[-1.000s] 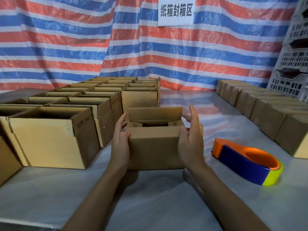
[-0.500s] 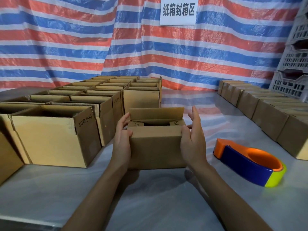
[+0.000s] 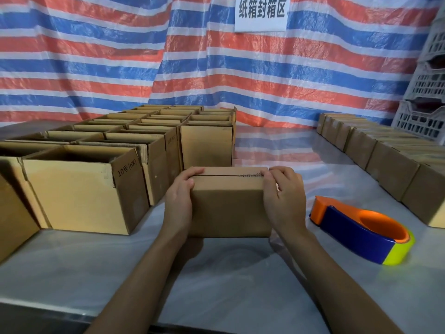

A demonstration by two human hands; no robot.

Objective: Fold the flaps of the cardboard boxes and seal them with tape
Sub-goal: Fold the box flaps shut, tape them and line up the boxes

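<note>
Both hands are clamping the box (image 3: pixel 228 209). The left hand (image 3: pixel 179 201) is wrapping its left end with fingers curling over the top, and the right hand (image 3: pixel 284 201) is doing likewise at the right end. Together they are pressing the flaps (image 3: pixel 228 181) down so that the seam (image 3: pixel 226 175) is lying nearly closed. The box is sitting near the table's (image 3: pixel 216 285) front edge, about midway along and just in front of the open boxes (image 3: pixel 79 189). It is looking light, thin-walled and easily dented, with springy flaps, so gripping the ends over the seam is suiting it. The dispenser (image 3: pixel 361 232) is lying near the right hand, toward the right edge.
</note>
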